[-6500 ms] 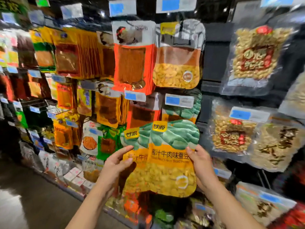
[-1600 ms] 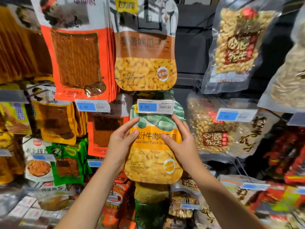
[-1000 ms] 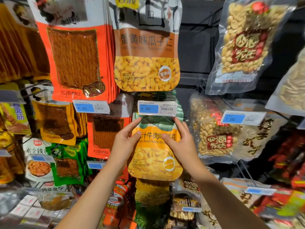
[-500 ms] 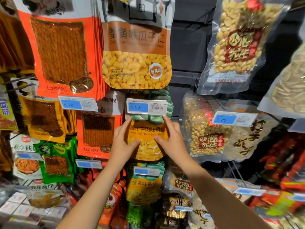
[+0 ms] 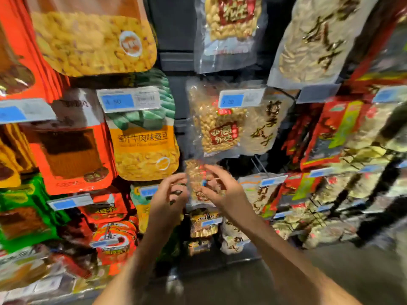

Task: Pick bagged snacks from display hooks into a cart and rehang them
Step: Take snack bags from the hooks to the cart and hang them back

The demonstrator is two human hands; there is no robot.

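Both hands up at a clear peanut bag (image 5: 196, 181) low on rack, w/ L hand (image 5: 167, 194) and R hand (image 5: 222, 188) either side; grip unclear, blurred. Bean bag (image 5: 144, 148) hangs upper-left.

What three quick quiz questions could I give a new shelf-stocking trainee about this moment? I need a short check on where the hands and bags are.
1. True or false: the yellow broad-bean bag hangs on the display, in neither hand.
2. Which bag do the left hand and right hand flank?
A. orange bag
B. clear peanut bag
C. green bag
3. Fill in: the price tag sits ____ the broad-bean bag.

Key: 1 true; 2 B; 3 above.
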